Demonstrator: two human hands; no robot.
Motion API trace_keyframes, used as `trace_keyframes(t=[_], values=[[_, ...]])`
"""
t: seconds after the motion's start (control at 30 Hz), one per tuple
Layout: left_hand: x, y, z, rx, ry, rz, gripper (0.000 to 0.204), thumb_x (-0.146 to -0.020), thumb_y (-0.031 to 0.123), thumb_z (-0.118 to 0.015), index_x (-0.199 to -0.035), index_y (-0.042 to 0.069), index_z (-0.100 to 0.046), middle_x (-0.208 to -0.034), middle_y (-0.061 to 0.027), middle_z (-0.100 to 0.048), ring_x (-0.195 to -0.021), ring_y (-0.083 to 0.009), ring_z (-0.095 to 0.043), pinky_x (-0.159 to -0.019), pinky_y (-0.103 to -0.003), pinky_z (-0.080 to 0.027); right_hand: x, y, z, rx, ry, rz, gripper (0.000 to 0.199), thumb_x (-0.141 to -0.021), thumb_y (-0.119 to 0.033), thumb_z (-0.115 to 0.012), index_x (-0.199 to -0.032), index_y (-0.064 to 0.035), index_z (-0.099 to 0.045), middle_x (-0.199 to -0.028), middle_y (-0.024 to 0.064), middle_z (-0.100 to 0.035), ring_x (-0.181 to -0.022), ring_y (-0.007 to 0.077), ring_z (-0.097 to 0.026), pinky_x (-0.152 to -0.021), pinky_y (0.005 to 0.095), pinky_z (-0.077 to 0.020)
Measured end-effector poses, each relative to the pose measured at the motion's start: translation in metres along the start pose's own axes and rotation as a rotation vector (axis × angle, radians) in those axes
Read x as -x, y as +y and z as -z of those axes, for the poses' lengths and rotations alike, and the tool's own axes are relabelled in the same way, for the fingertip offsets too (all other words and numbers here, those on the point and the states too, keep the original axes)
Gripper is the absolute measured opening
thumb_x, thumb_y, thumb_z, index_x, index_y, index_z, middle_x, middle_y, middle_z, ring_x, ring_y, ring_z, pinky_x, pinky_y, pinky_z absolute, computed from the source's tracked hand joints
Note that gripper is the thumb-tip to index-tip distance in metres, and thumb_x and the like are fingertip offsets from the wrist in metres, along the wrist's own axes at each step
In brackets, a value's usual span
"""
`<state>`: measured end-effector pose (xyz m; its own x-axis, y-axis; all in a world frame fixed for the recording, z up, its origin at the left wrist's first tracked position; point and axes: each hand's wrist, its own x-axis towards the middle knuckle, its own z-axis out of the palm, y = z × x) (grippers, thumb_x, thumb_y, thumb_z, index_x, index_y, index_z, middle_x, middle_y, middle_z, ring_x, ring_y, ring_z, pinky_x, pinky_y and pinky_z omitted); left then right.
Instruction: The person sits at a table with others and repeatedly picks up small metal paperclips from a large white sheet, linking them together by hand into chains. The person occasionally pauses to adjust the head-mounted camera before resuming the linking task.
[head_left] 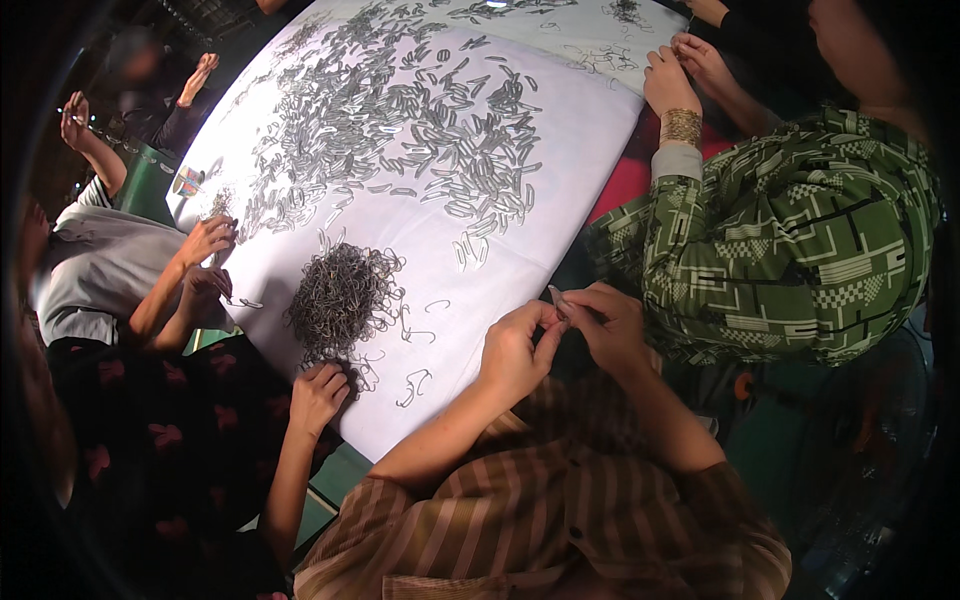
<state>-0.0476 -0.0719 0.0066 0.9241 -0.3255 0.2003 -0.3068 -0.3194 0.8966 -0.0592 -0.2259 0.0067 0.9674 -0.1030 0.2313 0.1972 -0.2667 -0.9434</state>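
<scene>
Just off the table's near right edge, my left hand (pixel 518 345) and my right hand (pixel 606 322) meet fingertip to fingertip. Both are closed in a pinch around a small thin greyish piece (pixel 555 293), mostly hidden by the fingers; its exact kind cannot be made out. Beyond my left hand, a dense heap of bent wire hooks (pixel 340 300) lies on the white tabletop (pixel 500 285). A few loose wire hooks (pixel 413 387) lie between the heap and my left forearm. Farther off, many flat, elongated silvery metal pieces (pixel 470 150) are scattered across the white surface.
At left, a co-worker's hand (pixel 318 395) touches the heap's near side; another person's hands (pixel 208 262) work at the table's left edge. A person in a green patterned top (pixel 790 240) sits close on my right. A small cup (pixel 187 181) stands on the far left edge.
</scene>
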Motion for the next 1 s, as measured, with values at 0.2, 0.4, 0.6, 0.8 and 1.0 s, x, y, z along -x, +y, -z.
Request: trace_keyframes(t=[0.2, 0.4, 0.6, 0.8, 1.0], values=[[0.001, 0.003, 0.001, -0.037, -0.022, 0.058, 0.011, -0.081, 0.004, -0.068, -0.089, 0.002, -0.060, -0.074, -0.0115, -0.064, -0.060, -0.0208, -0.062, -0.055, -0.031, -0.047, 0.006, -0.001, -0.003, 0.071, 0.061, 0.045, 0.014, -0.079, 0.005, -0.065, -0.092, 0.0009, -0.069, -0.078, 0.0108, -0.066, -0.068, 0.0185, -0.065, -0.061, 0.0282, -0.0498], [0.004, 0.001, -0.003, -0.124, -0.027, 0.036, 0.009, -0.080, 0.004, -0.067, -0.084, 0.003, -0.059, -0.073, -0.0136, -0.063, -0.061, -0.0312, -0.061, -0.054, -0.037, -0.046, 0.015, -0.008, -0.001, 0.213, 0.082, 0.131, 0.014, -0.079, 0.006, -0.064, -0.091, 0.0015, -0.068, -0.079, 0.0119, -0.065, -0.069, 0.0228, -0.065, -0.061, 0.0302, -0.0504], [0.004, -0.004, 0.009, -0.144, -0.055, -0.024, 0.010, -0.080, 0.006, -0.068, -0.086, 0.002, -0.062, -0.075, -0.0148, -0.063, -0.064, -0.0343, -0.062, -0.059, -0.039, -0.049, 0.019, -0.003, 0.000, 0.236, 0.086, 0.154, 0.012, -0.079, 0.006, -0.064, -0.090, 0.0021, -0.067, -0.078, 0.0121, -0.063, -0.068, 0.0230, -0.064, -0.060, 0.0298, -0.0497], [-0.005, -0.024, 0.088, -0.689, 0.198, 0.171, 0.011, -0.082, 0.011, -0.063, -0.082, 0.000, -0.066, -0.079, -0.0172, -0.063, -0.073, -0.0358, -0.063, -0.066, -0.043, -0.050, 0.025, 0.002, 0.004, 0.193, 0.138, 0.075, 0.010, -0.079, 0.005, -0.065, -0.089, 0.0030, -0.067, -0.078, 0.0124, -0.062, -0.067, 0.0226, -0.062, -0.060, 0.0287, -0.0485], [0.005, -0.066, 0.115, -0.999, 0.229, 0.266, 0.011, -0.080, 0.008, -0.062, -0.075, -0.002, -0.066, -0.080, -0.0181, -0.063, -0.075, -0.0363, -0.064, -0.068, -0.043, -0.052, 0.024, 0.003, 0.006, 0.198, 0.108, 0.116, 0.009, -0.080, 0.005, -0.065, -0.088, 0.0036, -0.066, -0.077, 0.0125, -0.062, -0.067, 0.0232, -0.062, -0.060, 0.0293, -0.0484]])
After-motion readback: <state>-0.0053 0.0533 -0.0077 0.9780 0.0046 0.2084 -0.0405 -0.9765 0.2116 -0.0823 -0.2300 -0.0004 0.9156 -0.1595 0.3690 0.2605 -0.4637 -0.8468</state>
